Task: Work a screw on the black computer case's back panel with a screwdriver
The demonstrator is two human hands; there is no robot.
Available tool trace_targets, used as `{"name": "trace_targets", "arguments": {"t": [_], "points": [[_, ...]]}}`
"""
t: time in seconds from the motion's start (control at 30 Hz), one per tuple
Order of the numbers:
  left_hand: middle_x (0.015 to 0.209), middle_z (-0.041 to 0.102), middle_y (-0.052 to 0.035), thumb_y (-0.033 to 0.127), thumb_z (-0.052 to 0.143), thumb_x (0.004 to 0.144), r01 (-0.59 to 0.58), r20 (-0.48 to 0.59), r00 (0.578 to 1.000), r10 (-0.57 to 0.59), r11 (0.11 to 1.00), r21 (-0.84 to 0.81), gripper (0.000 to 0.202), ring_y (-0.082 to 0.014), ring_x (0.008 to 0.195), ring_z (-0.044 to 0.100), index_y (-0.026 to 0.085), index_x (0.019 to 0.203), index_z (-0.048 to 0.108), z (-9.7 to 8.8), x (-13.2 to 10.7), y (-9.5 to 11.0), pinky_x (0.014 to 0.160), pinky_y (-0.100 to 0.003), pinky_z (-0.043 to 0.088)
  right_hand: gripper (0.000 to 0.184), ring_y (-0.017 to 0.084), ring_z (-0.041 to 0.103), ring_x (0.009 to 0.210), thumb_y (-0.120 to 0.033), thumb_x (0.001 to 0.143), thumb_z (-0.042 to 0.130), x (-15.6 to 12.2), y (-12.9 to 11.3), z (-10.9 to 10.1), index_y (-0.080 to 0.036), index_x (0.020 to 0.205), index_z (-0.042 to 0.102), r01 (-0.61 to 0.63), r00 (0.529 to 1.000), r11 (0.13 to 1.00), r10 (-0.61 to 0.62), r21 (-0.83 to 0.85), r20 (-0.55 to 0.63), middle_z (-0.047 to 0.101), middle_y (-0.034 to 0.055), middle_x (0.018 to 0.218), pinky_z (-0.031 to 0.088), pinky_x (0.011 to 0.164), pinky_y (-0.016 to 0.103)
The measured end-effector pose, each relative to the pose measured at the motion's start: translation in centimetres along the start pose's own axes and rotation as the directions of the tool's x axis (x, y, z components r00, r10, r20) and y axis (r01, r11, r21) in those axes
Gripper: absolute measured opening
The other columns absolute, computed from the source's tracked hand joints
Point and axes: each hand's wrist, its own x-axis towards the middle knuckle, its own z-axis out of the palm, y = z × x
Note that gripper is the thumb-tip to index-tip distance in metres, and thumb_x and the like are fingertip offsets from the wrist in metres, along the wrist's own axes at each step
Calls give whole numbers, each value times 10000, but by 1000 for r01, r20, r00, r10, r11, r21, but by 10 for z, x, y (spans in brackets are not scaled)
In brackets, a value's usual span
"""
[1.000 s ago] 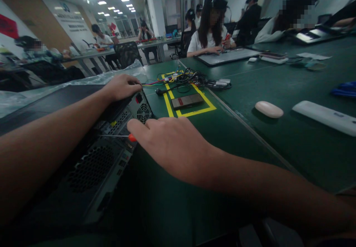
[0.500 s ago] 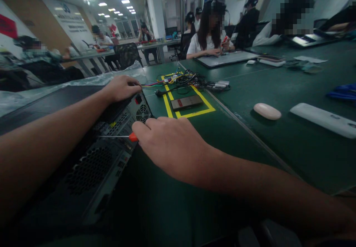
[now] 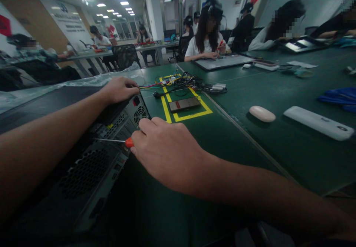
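Observation:
A dark desktop computer case [image 3: 86,173] lies at the left, its rear panel with a fan grille and ports facing me. My left hand [image 3: 119,89] is closed over the case's upper far edge, with its fingertips partly hidden. In my closed right hand [image 3: 167,148] is a screwdriver [image 3: 128,142] with an orange handle, mostly covered by the fingers. Its thin metal shaft points left at the rear panel. The tip lies in shadow near the edge between the panel and the case's side, so I cannot tell whether it touches a screw.
Bundled cables [image 3: 189,80] and a phone [image 3: 184,104] lie by yellow tape on the green table [image 3: 239,139]. To the right are a pink oval case [image 3: 262,114], a white oblong device [image 3: 318,122] and blue cloth [image 3: 339,98]. A person [image 3: 208,35] works across the table.
The whole view has shifted slightly. My right hand and the screwdriver have moved a little left and down, handle tilted slightly lower. My left hand stays on the case.

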Motion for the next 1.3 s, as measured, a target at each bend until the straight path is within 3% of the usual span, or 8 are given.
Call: {"name": "trace_targets", "arguments": {"t": [0.23, 0.4, 0.5, 1.3], "points": [[1124, 855, -137, 462, 565, 863, 2, -13, 1000, -2, 1000, 15, 499, -377, 1071, 754, 201, 1118, 907, 0, 0, 0, 969, -452, 569, 268, 254, 769, 911, -206, 1146, 504, 4, 1, 0, -167, 986, 714, -8, 997, 999, 5, 36, 82, 780, 77, 973, 319, 547, 382], [1112, 856, -140, 476, 560, 866, 3, 6, 1000, -3, 1000, 14, 524, -375, 1051, 757, 194, 1143, 903, -2, 0, 1, 941, -442, 574, 175, 227, 775, 833, -222, 1155, 513, 2, 3, 3, -178, 1211, 672, 3, 1000, 1000, -3, 19, -19, 793, 34, 946, 221, 527, 375], [1106, 855, -141, 476, 564, 857, 5, -4, 1000, -5, 1000, 17, 521, -378, 1048, 759, 191, 1126, 907, -1, 0, 2, 933, -439, 577, 163, 213, 771, 822, -186, 1155, 512, 1, 5, 0, -180, 1184, 672, 11, 1000, 1000, -11, 16, 10, 780, 25, 907, 199, 521, 369], [1165, 853, -133, 514, 573, 856, 43, 0, 999, -43, 999, -9, 539, -371, 1114, 746, 206, 1144, 909, -4, -3, 6, 986, -421, 581, 267, 222, 793, 786, -154, 1163, 411, 1, -1, -4, -167, 1080, 664, 1, 1000, 1000, -1, -15, 4, 798, 54, 877, 217, 513, 368]]}}
